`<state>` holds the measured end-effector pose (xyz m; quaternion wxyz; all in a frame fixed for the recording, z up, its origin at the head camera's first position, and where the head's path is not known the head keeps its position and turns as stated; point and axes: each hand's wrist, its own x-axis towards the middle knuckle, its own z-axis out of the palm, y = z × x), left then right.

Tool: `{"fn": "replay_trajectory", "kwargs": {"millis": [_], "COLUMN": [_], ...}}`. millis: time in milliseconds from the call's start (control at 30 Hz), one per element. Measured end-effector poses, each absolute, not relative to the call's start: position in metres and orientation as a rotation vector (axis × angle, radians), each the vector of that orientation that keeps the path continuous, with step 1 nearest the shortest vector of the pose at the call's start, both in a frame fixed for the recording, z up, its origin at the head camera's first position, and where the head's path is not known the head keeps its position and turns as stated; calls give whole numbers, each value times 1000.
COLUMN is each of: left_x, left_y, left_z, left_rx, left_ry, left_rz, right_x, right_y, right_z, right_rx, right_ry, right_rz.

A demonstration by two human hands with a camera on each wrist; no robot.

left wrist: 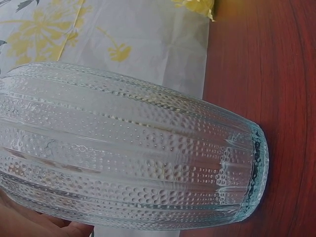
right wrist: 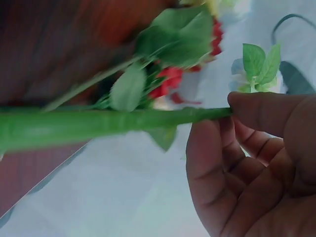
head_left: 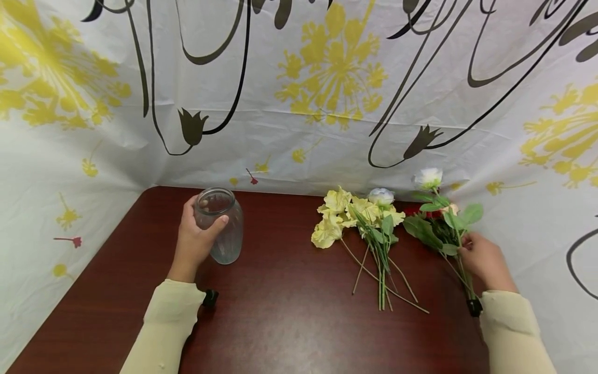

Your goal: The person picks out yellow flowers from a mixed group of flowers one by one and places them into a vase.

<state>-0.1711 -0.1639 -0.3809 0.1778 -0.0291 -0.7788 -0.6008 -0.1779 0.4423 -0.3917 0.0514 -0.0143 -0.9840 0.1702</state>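
Note:
On the left of the table, my left hand (head_left: 198, 236) grips a clear glass vase (head_left: 229, 236) round its upper part. The left wrist view shows the vase (left wrist: 148, 158) side-on, its ribbed, dimpled glass near the dark red surface, with part of the hand (left wrist: 39, 219) under it. At the right, my right hand (head_left: 486, 259) holds the stem of a white flower (head_left: 429, 178). In the right wrist view, thumb and fingers of the hand (right wrist: 252, 163) pinch a green stem (right wrist: 108, 122). Red flowers (right wrist: 170, 81) and leaves show beyond it.
Yellow flowers (head_left: 329, 228) and a pale blue-white flower (head_left: 381, 196) lie right of the middle of the table (head_left: 280, 301), stems toward the front. Red flowers (head_left: 416, 210) lie by the back edge. A patterned white sheet (head_left: 261, 83) hangs behind and at both sides.

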Motion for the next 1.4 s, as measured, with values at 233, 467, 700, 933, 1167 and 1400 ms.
{"fn": "replay_trajectory", "kwargs": {"millis": [233, 467, 700, 933, 1167, 1400], "left_x": [-188, -192, -191, -179, -191, -194], "left_y": [-173, -176, -174, -168, -176, -178], "left_z": [-405, -415, -411, -390, -408, -414], "left_rx": [-71, -87, -75, -86, -78, -86], "left_ry": [-2202, -2183, -2203, -2202, -2190, -2183], "left_rz": [-1692, -1687, -1688, -1710, -1690, -1673], "right_x": [-173, -170, -170, -172, -171, -174], "right_y": [462, 467, 473, 476, 463, 431], "right_z": [-401, -418, -431, -430, -426, -419], "right_rx": [-173, -152, -161, -211, -209, -88], "right_ry": [-3002, -2989, -3052, -3114, -3026, -3007], "right_rz": [450, 425, 473, 508, 474, 441]}}
